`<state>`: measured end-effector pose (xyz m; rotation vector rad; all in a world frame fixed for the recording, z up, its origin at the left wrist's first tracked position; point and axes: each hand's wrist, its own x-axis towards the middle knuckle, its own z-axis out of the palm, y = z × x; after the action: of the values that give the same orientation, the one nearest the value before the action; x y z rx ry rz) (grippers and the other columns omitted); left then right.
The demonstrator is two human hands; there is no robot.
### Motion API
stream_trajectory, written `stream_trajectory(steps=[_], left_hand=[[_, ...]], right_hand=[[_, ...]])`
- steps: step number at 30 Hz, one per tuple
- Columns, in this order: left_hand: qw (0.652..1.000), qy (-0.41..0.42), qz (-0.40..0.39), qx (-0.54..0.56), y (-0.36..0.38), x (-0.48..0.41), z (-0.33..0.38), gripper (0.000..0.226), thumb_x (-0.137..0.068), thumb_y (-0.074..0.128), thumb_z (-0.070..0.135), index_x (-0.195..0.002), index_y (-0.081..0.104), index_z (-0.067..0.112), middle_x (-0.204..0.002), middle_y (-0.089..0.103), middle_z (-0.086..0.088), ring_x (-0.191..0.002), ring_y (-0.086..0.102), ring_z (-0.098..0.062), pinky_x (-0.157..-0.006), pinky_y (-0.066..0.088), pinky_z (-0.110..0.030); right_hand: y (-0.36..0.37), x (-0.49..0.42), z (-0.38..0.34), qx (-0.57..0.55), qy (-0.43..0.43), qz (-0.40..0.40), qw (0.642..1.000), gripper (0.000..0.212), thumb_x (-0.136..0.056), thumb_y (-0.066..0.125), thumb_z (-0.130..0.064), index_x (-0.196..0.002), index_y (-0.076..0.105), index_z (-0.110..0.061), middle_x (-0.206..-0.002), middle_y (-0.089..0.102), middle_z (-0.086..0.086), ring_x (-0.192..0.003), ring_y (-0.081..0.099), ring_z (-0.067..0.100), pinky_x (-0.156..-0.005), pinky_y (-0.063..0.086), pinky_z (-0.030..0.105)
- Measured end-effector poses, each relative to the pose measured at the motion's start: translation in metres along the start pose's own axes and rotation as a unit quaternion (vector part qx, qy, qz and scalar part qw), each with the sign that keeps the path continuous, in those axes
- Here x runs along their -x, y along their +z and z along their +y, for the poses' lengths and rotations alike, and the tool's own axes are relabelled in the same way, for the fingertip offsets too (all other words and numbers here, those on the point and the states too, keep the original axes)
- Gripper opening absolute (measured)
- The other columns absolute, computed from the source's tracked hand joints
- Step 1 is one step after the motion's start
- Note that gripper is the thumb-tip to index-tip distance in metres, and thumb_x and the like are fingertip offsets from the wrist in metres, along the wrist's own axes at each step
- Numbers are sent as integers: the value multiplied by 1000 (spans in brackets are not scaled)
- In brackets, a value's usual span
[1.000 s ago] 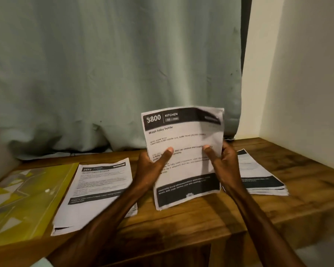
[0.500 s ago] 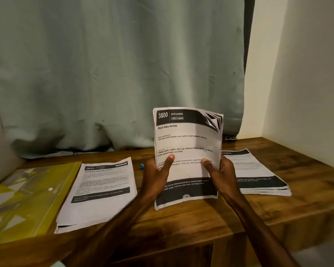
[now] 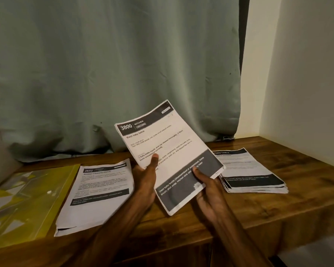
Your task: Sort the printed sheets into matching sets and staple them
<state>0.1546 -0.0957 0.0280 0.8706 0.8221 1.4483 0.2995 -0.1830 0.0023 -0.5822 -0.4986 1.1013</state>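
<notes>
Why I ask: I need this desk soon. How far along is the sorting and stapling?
Looks done: a 2652 set lies on the desk, left side. In hand: left hand and right hand grip the 3800 set, tilted. Left: the pile on the right. No stapler shows; staples cannot be told.

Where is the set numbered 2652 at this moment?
In the head view, the 2652 set lies flat on the wooden table, left of centre, between the yellow folder and the left hand holding the 3800 set.

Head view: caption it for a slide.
Left hand and right hand hold the 3800 sheets above the table.
</notes>
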Motion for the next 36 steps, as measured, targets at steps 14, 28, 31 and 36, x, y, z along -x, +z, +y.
stream_trajectory(steps=[14,28,31,36], left_hand=[[944,-18,-242,-225,-69,-52,88,45,-82,76,16,-124,66,5,-116,72,-25,-88,75,-33,-81,63,-43],[958,92,-129,-239,-28,-30,86,56,-99,42,61,-100,73,14,-87,78,-10,-67,75,-21,-64,59,-32],[955,165,-105,-224,-8,-12,89,56,-90,37,69,-90,68,22,-75,76,4,-66,74,-14,-66,58,-31],[963,188,-58,-181,6,16,66,50,-100,36,61,-87,67,24,-74,75,8,-69,75,-12,-66,61,-28]], right_hand=[[-16,-16,-74,356,-33,51,933,42,-83,82,-18,-118,60,-19,-102,75,7,-85,75,23,-62,59,31],[5,-26,-86,512,-140,-4,847,29,-92,73,-24,-118,58,-20,-99,68,-8,-82,70,8,-64,52,18],[16,-24,-85,483,-206,54,849,43,-93,72,-25,-130,57,-11,-111,67,0,-90,67,13,-72,54,26],[16,-8,-70,461,-254,120,842,46,-92,74,-20,-132,57,-6,-124,66,10,-101,64,16,-75,53,25]])
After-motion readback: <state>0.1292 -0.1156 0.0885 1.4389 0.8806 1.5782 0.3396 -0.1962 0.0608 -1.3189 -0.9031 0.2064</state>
